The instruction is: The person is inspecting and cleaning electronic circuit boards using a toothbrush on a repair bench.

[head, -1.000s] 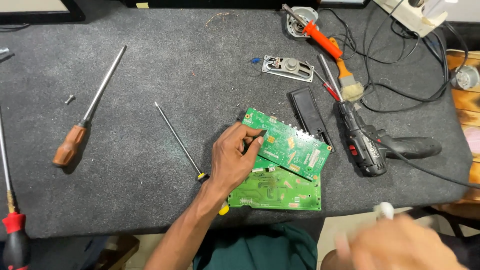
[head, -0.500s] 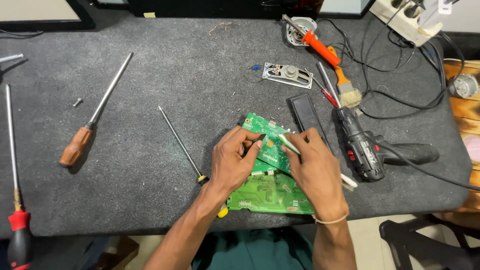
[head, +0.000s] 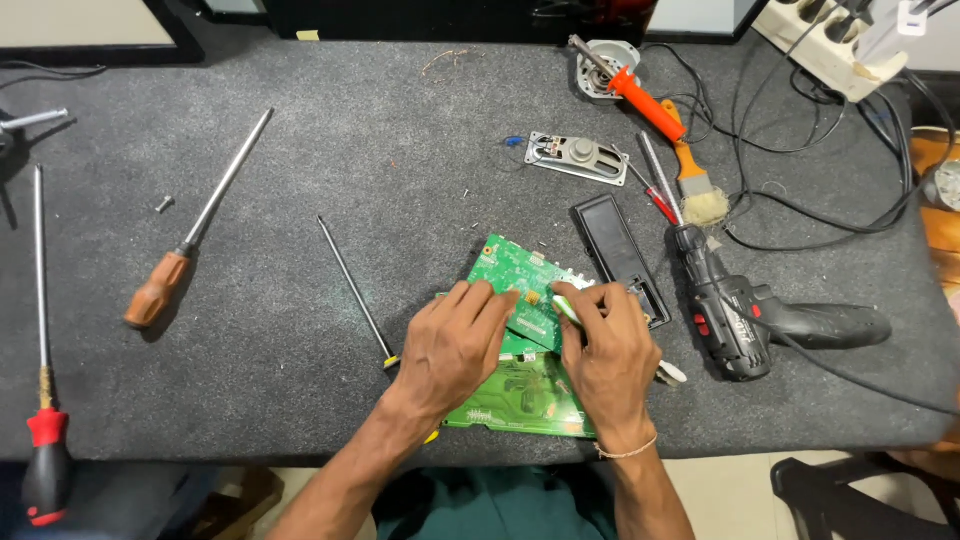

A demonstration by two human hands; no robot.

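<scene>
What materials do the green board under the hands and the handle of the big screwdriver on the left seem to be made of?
Green board: looks like rigid laminate with a glossy green coating, small metal parts and fine traces showing. Screwdriver handle: probably varnished wood, being brown with a smooth sheen, though brown plastic is possible.

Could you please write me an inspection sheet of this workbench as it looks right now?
Surface: dark grey felt-like bench top.
Job's things: two green circuit boards, upper board overlapping lower board.
Clutter: wooden-handled screwdriver; red-handled screwdriver; thin long screwdriver; black cordless drill; orange-handled brush; black rectangular cover; oval metal speaker.
Grippers: left hand presses on the boards; right hand holds a white-tipped tool against the upper board.
Cables: black cords tangled at right, from white power strip.
Surroundings: black chair at lower right.
</scene>
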